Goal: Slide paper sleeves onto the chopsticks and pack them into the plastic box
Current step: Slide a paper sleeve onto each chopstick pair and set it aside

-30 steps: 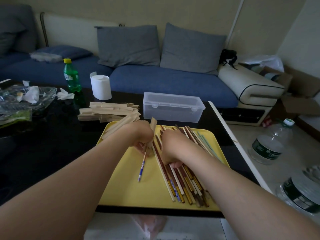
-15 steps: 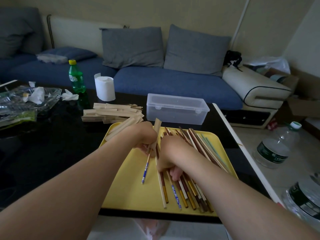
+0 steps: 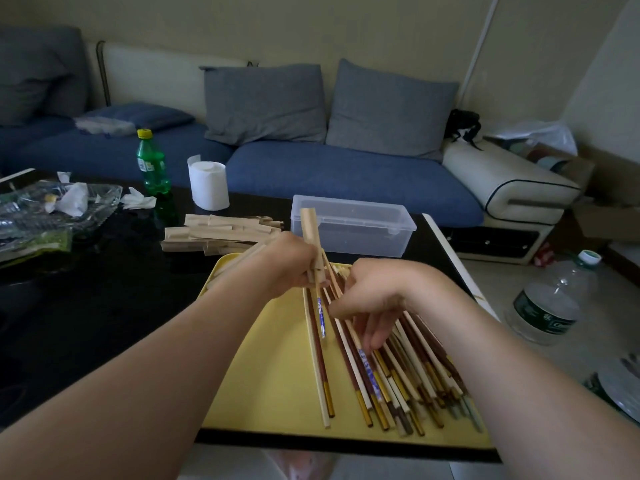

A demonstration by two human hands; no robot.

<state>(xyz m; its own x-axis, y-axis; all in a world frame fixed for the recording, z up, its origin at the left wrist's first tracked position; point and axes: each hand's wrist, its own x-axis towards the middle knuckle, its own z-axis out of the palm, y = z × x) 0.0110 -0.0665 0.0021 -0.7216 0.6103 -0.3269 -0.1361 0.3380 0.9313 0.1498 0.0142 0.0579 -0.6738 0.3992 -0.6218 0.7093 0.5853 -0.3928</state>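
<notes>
raised since half a second ago: paper sleeve [image 3: 309, 225] with blue-patterned chopstick [image 3: 321, 317] hanging out below, gripped in curled left hand [image 3: 294, 268] over yellow tray [image 3: 270, 375]. right hand [image 3: 374, 299] bent down onto loose chopsticks [image 3: 398, 368] in tray; pinching or not, cannot tell. clear plastic box [image 3: 349, 226] lidded, behind tray, beside stacked sleeves [image 3: 221, 233].

Dim, evenly lit room. Beige wall [image 3: 311, 22] with white pipe [image 3: 482, 46], behind blue sofa [image 3: 346, 174] bearing two grey cushions [image 3: 266, 102] and white armrest [image 3: 502, 181]. Glossy black table [image 3: 86, 323] in foreground. Pale floor [image 3: 609, 341] at right, beside table edge.
</notes>
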